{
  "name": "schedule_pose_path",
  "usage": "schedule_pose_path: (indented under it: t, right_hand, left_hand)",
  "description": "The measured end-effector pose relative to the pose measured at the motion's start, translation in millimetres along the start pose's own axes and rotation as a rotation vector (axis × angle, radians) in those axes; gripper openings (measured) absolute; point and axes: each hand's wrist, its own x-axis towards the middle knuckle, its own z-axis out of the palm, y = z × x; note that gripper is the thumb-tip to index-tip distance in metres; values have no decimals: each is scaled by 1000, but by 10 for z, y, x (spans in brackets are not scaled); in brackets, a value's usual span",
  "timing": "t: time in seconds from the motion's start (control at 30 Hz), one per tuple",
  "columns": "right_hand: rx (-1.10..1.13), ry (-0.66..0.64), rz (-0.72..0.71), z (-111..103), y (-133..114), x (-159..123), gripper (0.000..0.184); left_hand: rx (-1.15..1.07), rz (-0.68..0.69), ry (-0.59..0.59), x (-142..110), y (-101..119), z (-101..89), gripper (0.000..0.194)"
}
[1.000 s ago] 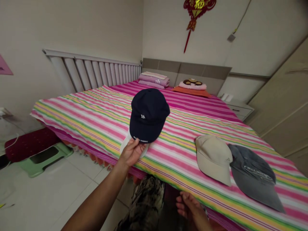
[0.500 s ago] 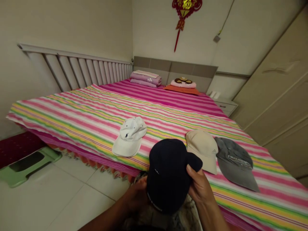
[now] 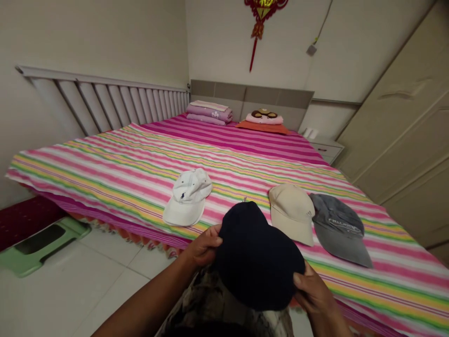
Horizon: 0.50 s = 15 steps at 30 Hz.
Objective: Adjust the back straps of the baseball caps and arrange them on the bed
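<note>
A dark navy cap (image 3: 257, 257) is held up in front of me, over the near edge of the bed. My left hand (image 3: 206, 244) pinches its left edge, thumb on top. On the opposite side, my right hand (image 3: 310, 286) grips the lower right edge, its fingers hidden behind the fabric. Lying on the bed beyond my left hand is a white cap (image 3: 189, 196) with a small dark emblem. To the right of the navy cap rest a beige cap (image 3: 292, 213) and a grey cap (image 3: 340, 229) with lettering, side by side and touching or nearly so.
The bed carries a striped sheet (image 3: 115, 154), with folded purple bedding (image 3: 209, 113) and a pink folded item (image 3: 264, 118) by the headboard (image 3: 224, 91). A green stool (image 3: 42, 245) stands on the tiled floor at left. A nightstand (image 3: 328, 150) is at the far right.
The navy cap has turned and widened between my hands. My left hand has moved up along its left side, and my right hand has shifted right and down.
</note>
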Motion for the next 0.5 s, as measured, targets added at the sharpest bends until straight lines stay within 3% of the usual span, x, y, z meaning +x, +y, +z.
schedule_pose_path:
  t: [0.13,0.33,0.5]
  right_hand:
    - [12,-46,16,-52,77,0,26]
    - [10,-2,54,-12,50,-108,21]
    - [-5,-25,101,61,-11,-174,37]
  left_hand:
    - [12,21,36,-42,38,73,45]
    - [1,82,39,-68,124,117,41]
    - [13,16,15,-104,138,156,29]
